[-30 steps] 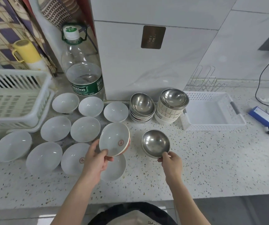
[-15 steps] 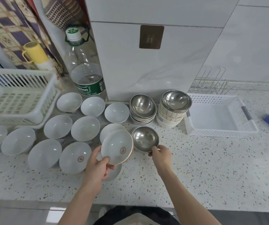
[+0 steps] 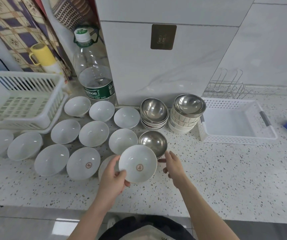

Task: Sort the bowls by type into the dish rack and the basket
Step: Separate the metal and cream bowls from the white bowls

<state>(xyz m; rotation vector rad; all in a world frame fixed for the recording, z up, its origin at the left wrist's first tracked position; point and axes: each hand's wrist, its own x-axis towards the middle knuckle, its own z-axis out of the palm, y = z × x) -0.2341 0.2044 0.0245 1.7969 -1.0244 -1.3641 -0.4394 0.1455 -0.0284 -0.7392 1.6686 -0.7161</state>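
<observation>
Fingers [image 3: 120, 175] of the left hand [image 3: 112, 181] curl around the near rim of a white ceramic bowl [image 3: 137, 164] with a red emblem, thumb on its inner edge, holding it tilted above the speckled tabletop [image 3: 226, 179]. Beside that bowl, the right hand [image 3: 174, 166] hangs with loosely spread fingers and grips nothing, its fingertips just short of a single steel bowl [image 3: 154, 142] standing on the tabletop behind the held bowl. Left of the steel bowl, white ceramic bowls [image 3: 94, 133] lie spread in rows, reaching as far as the white dish rack [image 3: 23, 101]. Behind the steel bowl stand two stacks of bowls [image 3: 172, 113], each topped by a steel one. Right of those stacks sits a white perforated basket [image 3: 234, 120], with a wire rack [image 3: 229, 87] behind it. A large water bottle [image 3: 94, 71] stands behind the ceramic bowls.
</observation>
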